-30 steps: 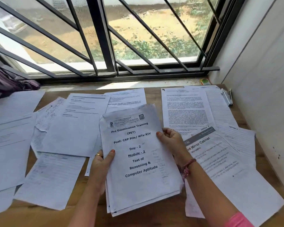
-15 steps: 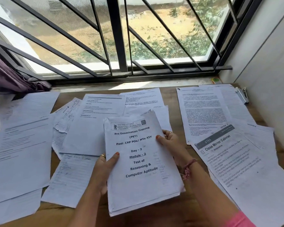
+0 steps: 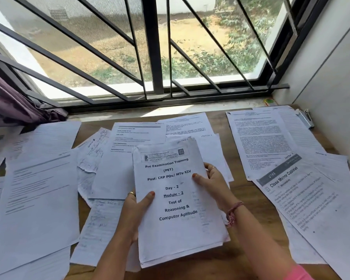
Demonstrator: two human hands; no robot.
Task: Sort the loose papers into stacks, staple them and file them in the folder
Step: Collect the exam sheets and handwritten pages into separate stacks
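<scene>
I hold a stack of white papers (image 3: 176, 229) over the middle of the wooden table (image 3: 245, 190). Its top sheet reads "Pre Examination Training (PET)". My left hand (image 3: 136, 209) grips the stack's left edge, thumb on top. My right hand (image 3: 212, 184) grips the right edge, thumb pressed on the top sheet. Loose printed sheets (image 3: 38, 178) lie spread on the left, more sheets (image 3: 137, 138) behind the stack, and others on the right, among them a "Close Mirror Cabinet" page (image 3: 303, 201). A metal stapler (image 3: 305, 119) lies at the far right by the wall.
A barred window (image 3: 154, 57) runs along the table's far edge. A white wall (image 3: 331, 87) closes the right side. Purple cloth (image 3: 14, 106) hangs at the far left. A small green and yellow object (image 3: 269, 101) sits on the sill corner.
The stack has been drawn together and stands a little more upright, its lower sheets squared up under the top page. My view has shifted left, so the right-hand papers show more.
</scene>
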